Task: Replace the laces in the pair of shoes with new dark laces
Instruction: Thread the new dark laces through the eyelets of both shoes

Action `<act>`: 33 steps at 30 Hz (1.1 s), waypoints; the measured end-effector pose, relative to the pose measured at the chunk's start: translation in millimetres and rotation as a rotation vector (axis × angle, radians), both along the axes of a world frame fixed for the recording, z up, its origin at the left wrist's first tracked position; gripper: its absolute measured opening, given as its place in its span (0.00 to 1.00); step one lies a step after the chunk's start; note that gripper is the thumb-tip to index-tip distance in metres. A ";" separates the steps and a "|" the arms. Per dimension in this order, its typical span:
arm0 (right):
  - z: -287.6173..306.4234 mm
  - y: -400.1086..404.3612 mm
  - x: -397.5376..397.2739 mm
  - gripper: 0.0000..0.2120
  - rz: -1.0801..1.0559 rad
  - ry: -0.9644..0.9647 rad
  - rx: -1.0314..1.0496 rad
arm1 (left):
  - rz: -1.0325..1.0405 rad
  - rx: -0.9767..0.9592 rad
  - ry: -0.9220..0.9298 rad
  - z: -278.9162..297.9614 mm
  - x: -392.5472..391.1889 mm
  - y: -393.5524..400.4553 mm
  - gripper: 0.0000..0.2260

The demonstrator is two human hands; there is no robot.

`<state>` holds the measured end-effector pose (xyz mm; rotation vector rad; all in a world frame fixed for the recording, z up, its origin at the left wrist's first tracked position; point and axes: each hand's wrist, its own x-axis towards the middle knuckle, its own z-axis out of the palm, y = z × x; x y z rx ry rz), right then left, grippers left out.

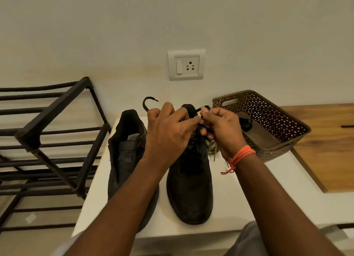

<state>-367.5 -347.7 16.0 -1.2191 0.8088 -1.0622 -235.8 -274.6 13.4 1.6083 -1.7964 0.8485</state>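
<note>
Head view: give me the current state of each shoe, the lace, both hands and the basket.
Right shoe: upright, dark lace threaded.
Left shoe: upright, no lace visible.
Dark lace: ends gripped above right shoe.
Left hand: closed on lace.
Right hand: pinching lace.
Basket: upright, something dark inside.

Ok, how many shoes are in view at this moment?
2. The left shoe stands on the white table, partly behind the left forearm; the right shoe stands beside it, under both hands. None shows on the rack.
</note>
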 end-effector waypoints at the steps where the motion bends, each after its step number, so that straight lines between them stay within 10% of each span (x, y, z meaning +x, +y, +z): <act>1: 0.0 0.1 -0.1 0.09 0.008 -0.003 0.008 | 0.009 0.016 0.001 -1.0 0.5 0.0 0.09; 8: -5.9 2.5 -6.0 0.06 -0.195 0.340 -0.288 | 0.030 0.172 0.133 5.5 7.9 5.9 0.05; 14: 13.7 24.7 -32.7 0.10 0.290 0.585 -0.443 | 0.031 0.518 0.926 11.4 1.8 18.7 0.10; 19: 5.0 28.3 -14.4 0.10 0.084 0.601 -0.656 | -0.185 0.656 1.352 21.2 2.3 19.3 0.10; 33: 18.2 26.5 -39.8 0.24 -0.094 0.374 -0.512 | -0.020 0.406 0.438 9.5 25.8 38.8 0.09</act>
